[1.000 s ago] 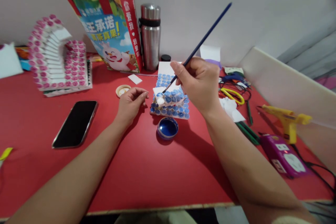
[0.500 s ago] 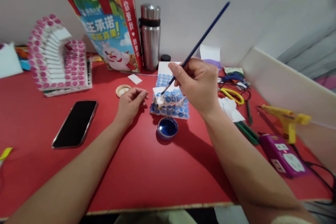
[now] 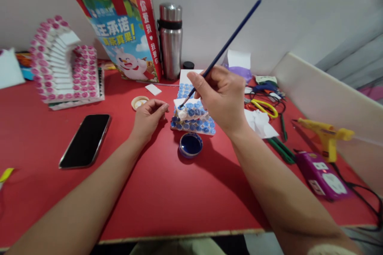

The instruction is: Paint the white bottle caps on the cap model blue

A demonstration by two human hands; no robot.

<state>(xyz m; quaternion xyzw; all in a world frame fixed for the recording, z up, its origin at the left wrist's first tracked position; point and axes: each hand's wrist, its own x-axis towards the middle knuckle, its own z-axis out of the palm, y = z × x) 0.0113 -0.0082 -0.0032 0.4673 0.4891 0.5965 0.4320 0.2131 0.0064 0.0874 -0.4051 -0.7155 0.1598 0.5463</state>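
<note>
My right hand (image 3: 224, 97) grips a thin dark-blue paintbrush (image 3: 229, 42) in a pen-like hold, handle pointing up and to the right. Its bristles touch the left end of a raised white step on a small craft model (image 3: 193, 127). Rows of blue-painted rolled discs cover the model, and one disc (image 3: 182, 114) at that step's left end is still white. In front stands a small cup of dark blue paint (image 3: 190, 144). My left hand (image 3: 149, 117) rests on the table left of the model, fingers curled in, nothing visible in them.
A pink-and-white curved model (image 3: 64, 63), a printed bag (image 3: 119, 28) and a steel flask (image 3: 171, 44) stand behind. A phone (image 3: 85, 140) lies left, near a small round dish (image 3: 139, 102). At right are a yellow glue gun (image 3: 327, 131), a purple box (image 3: 323, 177), cables and crumpled tissue (image 3: 259, 122).
My right hand and the brush have shifted slightly left, and the brush tip has moved left along the raised step. The left hand stays in place.
</note>
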